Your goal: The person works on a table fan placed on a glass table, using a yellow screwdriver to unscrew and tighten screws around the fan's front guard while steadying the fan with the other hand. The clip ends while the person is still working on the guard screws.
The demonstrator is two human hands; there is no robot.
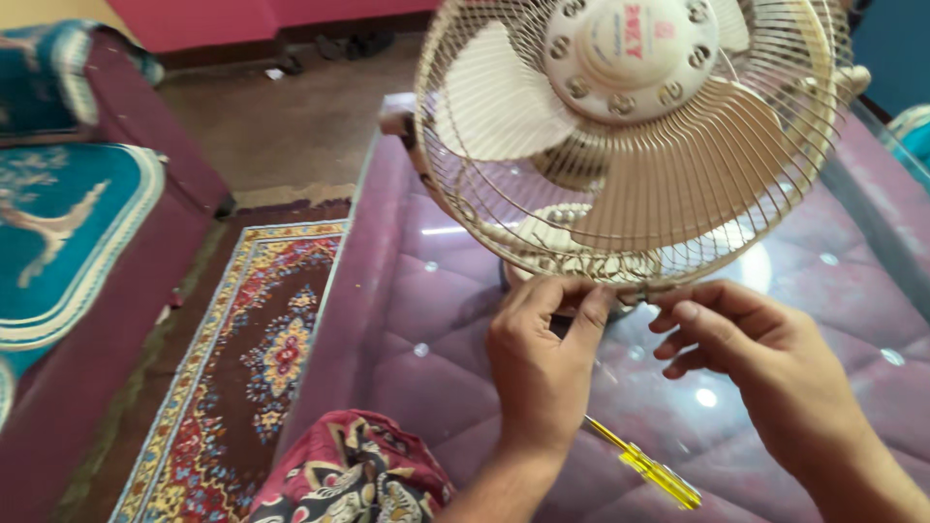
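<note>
On glossy tufted tabletop [426, 320] | left hand [539, 358], right hand [765, 358] grips pinching wire fan cage [630, 136] bottom rim | yellow-handled screwdriver [651, 469] lying

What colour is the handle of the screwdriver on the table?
Transparent yellow; the screwdriver shows in the head view.

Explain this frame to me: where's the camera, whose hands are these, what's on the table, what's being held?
There is one view, from a camera worn on the person's head, looking down. Both bare hands are the wearer's. The left hand and right hand pinch the bottom rim of a cream table fan, at its wire guard. The fan stands on a glass-topped table over purple padding. A yellow-handled screwdriver lies on the glass, unheld. A patterned rug covers the floor on the left.
</note>
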